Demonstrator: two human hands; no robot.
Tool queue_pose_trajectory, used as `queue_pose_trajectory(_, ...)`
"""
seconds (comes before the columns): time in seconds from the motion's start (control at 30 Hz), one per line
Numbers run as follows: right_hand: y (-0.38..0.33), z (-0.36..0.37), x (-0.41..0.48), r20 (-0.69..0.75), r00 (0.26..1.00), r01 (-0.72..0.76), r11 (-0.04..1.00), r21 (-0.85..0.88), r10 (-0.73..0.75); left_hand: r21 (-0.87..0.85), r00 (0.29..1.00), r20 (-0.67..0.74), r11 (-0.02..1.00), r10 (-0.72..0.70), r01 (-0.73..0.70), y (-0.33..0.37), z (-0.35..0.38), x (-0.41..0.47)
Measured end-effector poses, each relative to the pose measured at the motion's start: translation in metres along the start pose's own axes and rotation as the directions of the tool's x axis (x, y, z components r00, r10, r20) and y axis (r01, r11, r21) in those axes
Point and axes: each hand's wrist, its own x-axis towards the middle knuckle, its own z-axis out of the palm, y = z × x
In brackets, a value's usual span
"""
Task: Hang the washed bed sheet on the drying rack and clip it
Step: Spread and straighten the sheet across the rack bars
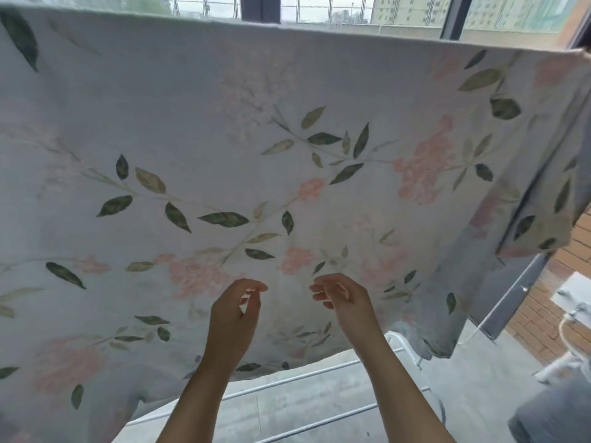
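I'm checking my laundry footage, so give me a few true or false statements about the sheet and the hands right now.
1. The bed sheet hangs spread out with a leaf and flower print. True.
2. The left hand holds a clip. False: it holds nothing.
3. Both hands are raised in front of the sheet; the right hand has loosely curled fingers. True.
4. The sheet lies crumpled on the floor. False: it hangs above the white rack bars.

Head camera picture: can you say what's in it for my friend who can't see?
A big pale bed sheet printed with green leaves and pink flowers hangs spread out in front of a window. Two bare hands, the left hand and right hand, reach up toward it with fingers loosely curled, holding nothing. White drying rack bars show below.
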Motion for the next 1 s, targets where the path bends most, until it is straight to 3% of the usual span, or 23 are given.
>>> queue_pose_trajectory(0.2, -0.022, -0.084, 0.033, 0.048, 0.994, 0.098, 0.994, -0.051, -0.095, 0.043, 0.996, 0.023, 0.995, 0.092, -0.093, 0.068, 0.071, 0.027)
queue_pose_trajectory(0.3, -0.047, -0.118, 0.068, 0.037, 0.978, 0.207, 0.968, -0.141, -0.203, 0.134, 0.97, -0.015, 0.962, 0.243, -0.239, 0.101, 0.08, 0.072)
queue_pose_trajectory(0.43, -0.099, -0.161, 0.124, 0.061, 0.935, 0.351, 0.885, -0.307, -0.35, 0.32, 0.861, -0.045, 0.824, 0.506, -0.468, 0.154, 0.082, 0.15)
queue_pose_trajectory(0.5, -0.125, -0.18, 0.156, 0.042, 0.88, 0.448, 0.8, -0.398, -0.472, 0.423, 0.802, -0.058, 0.742, 0.595, -0.52, 0.182, 0.084, 0.19)
queue_pose_trajectory(0.6, -0.164, -0.201, 0.213, -0.014, 0.735, 0.537, 0.594, -0.599, -0.678, 0.615, 0.711, -0.031, 0.574, 0.703, -0.541, 0.219, 0.092, 0.246)
queue_pose_trajectory(0.73, -0.203, -0.23, 0.279, -0.053, 0.584, 0.406, 0.348, -0.845, -0.81, 0.745, 0.706, 0.038, 0.45, 0.707, -0.492, 0.257, 0.115, 0.302)
queue_pose_trajectory(0.83, -0.217, -0.255, 0.312, -0.047, 0.525, 0.384, 0.286, -0.878, -0.85, 0.722, 0.683, 0.032, 0.456, 0.729, -0.52, 0.276, 0.136, 0.328)
queue_pose_trajectory(0.93, -0.225, -0.282, 0.33, 0.094, 0.457, 0.603, 0.23, -0.764, -0.885, 0.673, 0.696, -0.008, 0.519, 0.718, -0.527, 0.291, 0.153, 0.345)
queue_pose_trajectory(1.0, -0.232, -0.291, 0.334, 0.12, 0.481, 0.686, 0.287, -0.669, -0.869, 0.699, 0.696, 0.014, 0.49, 0.718, -0.52, 0.299, 0.158, 0.352)
